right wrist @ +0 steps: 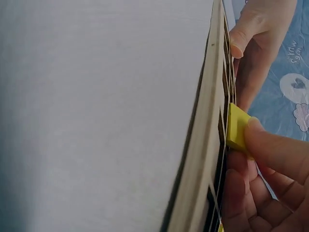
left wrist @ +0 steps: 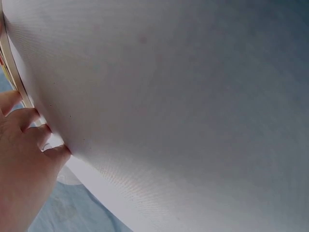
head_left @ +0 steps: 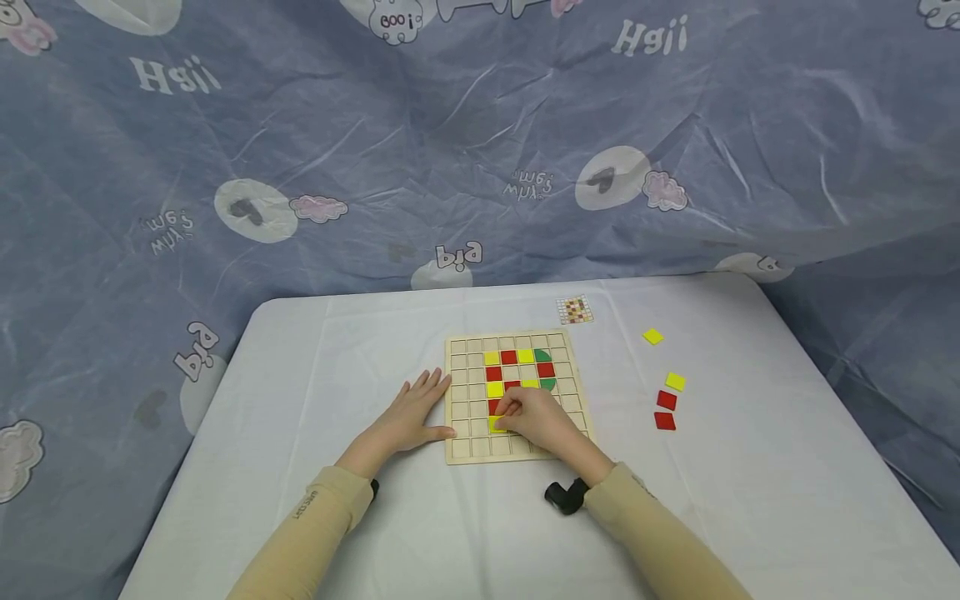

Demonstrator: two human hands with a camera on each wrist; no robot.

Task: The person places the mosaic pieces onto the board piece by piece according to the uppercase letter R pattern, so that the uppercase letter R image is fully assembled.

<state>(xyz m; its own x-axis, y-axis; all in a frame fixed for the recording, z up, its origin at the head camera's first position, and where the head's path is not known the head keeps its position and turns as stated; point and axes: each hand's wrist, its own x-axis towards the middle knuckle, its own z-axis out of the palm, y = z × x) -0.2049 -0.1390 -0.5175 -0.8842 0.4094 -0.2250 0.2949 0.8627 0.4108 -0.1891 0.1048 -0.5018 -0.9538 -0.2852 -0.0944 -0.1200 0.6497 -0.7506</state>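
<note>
A pale wooden grid board (head_left: 468,452) lies flat on the white table. Red squares (head_left: 493,374), yellow squares (head_left: 526,356) and green rounded pieces (head_left: 542,356) sit in its cells. My left hand (head_left: 407,420) rests flat on the table, fingers spread, with fingertips and thumb against the board's left edge. Over the lower middle of the board, my right hand (head_left: 542,421) pinches a yellow square tile (right wrist: 237,128). That tile stands tilted at a cell in the right wrist view, the thumb on its face. The right hand hides some cells and tiles.
Right of the board lie loose yellow tiles (head_left: 653,337) and red tiles (head_left: 667,401). A small printed pattern card (head_left: 574,309) lies behind the board. A blue patterned cloth (head_left: 420,150) hangs behind the table (head_left: 360,333).
</note>
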